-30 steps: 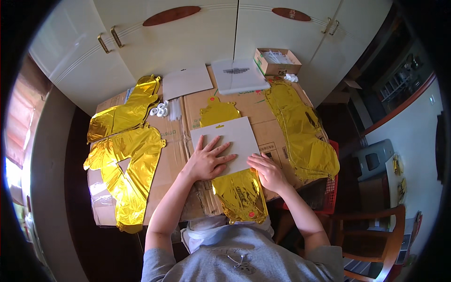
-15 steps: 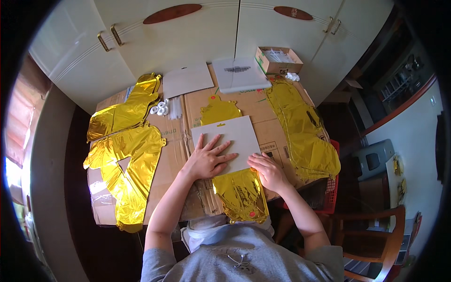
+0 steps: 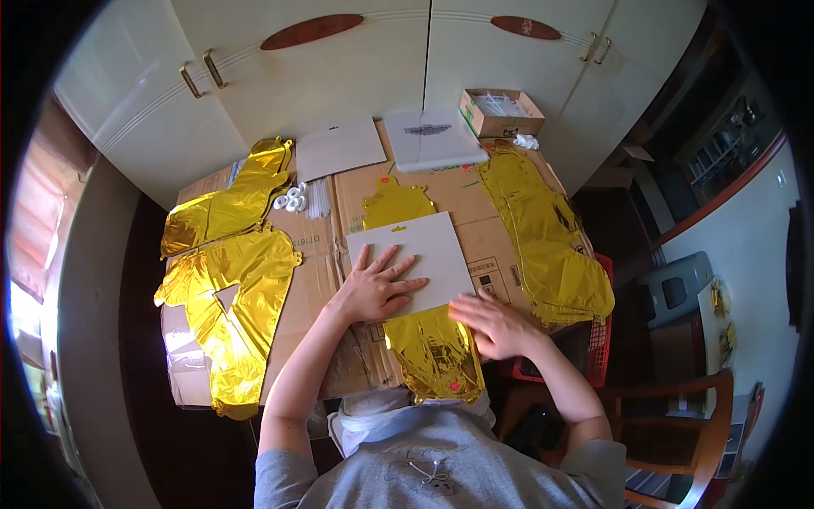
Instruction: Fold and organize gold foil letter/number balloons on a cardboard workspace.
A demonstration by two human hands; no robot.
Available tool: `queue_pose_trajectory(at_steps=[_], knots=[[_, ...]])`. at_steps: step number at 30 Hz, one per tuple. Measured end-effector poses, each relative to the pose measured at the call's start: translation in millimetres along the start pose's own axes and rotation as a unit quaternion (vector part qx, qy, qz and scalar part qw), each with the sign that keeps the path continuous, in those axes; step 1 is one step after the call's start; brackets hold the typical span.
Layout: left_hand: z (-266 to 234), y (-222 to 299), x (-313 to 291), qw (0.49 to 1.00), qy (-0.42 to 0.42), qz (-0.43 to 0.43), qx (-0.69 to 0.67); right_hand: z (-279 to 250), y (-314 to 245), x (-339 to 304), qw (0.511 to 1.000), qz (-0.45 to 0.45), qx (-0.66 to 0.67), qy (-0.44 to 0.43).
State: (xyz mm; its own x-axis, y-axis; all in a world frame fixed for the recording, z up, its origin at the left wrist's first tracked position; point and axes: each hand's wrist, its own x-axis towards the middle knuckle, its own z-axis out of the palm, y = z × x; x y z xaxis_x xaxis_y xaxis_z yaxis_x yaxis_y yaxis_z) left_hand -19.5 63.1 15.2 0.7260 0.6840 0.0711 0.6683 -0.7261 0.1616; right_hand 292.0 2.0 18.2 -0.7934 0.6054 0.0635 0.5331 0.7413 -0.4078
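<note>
A flat white card (image 3: 434,246) with a small slot at its far edge lies over the middle of a gold foil balloon (image 3: 431,352). The balloon shows beyond the card's far side and below its near side; its middle is hidden. My left hand (image 3: 381,284) rests flat on the card with fingers spread, so it is open. By the card's near right corner, my right hand (image 3: 492,324) is open, its fingers stretched over the balloon's right edge. Whether its fingertips touch the card or just the foil I cannot tell.
More gold foil balloons lie to the left (image 3: 242,305) and right (image 3: 547,246) on the cardboard (image 3: 314,254). Along the back are a grey-white board (image 3: 339,151), a stack of clear bags (image 3: 434,144) and a small carton (image 3: 509,123). White ribbon rolls (image 3: 292,199) sit beside thin straws (image 3: 317,199).
My right hand has slid right and slightly toward me, off the card's right edge. My left hand and the card stay in place.
</note>
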Motion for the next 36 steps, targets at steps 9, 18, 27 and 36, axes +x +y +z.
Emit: queue_pose_trajectory(at_steps=[9, 18, 27, 36], knots=[[3, 2, 1, 1.000, 0.010, 0.007, 0.003, 15, -33, -45, 0.982, -0.042, -0.184, -0.009], [1, 3, 0, 1.000, 0.023, 0.004, 0.005, 6, -36, -23, 0.996, -0.011, -0.090, -0.021], [4, 2, -1, 0.999, 0.049, 0.007, 0.020, 11, -31, -21, 0.997, -0.016, -0.080, -0.013], [3, 1, 0, 0.999, 0.041, 0.005, 0.022, 12, -30, -22, 0.997, -0.014, -0.075, -0.012]])
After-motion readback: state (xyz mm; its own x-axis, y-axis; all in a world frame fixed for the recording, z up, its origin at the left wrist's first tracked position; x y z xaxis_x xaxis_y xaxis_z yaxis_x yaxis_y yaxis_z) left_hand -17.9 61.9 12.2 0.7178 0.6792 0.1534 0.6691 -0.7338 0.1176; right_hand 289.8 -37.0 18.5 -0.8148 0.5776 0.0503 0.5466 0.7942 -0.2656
